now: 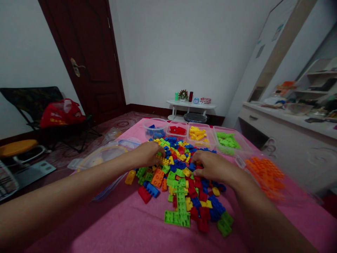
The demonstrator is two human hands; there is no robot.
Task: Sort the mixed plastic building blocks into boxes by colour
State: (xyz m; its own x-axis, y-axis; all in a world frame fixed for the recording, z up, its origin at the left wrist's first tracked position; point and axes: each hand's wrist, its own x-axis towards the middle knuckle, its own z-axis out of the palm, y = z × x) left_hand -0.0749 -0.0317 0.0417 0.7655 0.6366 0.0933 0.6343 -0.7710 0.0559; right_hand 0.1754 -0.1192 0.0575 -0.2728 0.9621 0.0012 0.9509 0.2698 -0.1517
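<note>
A heap of toy building bricks (180,165) in red, blue, yellow, green and orange covers the middle of a pink cloth. My left hand (149,154) reaches into its left side with curled fingers; green and yellow bricks show at the fingertips, but what they grip is hidden. On the right side of the heap, my right hand (210,163) has its thumb and bent fingers apart, close to blue and red bricks. Nearer to me lies a long green brick piece (181,202), with a green brick (225,224) off to its right.
Behind the heap stand clear tubs of blue bricks (155,130), red bricks (177,130), yellow bricks (197,133) and green bricks (228,140). Orange bricks (264,174) fill another at right. A clear round lid (102,154) lies left, under my left forearm.
</note>
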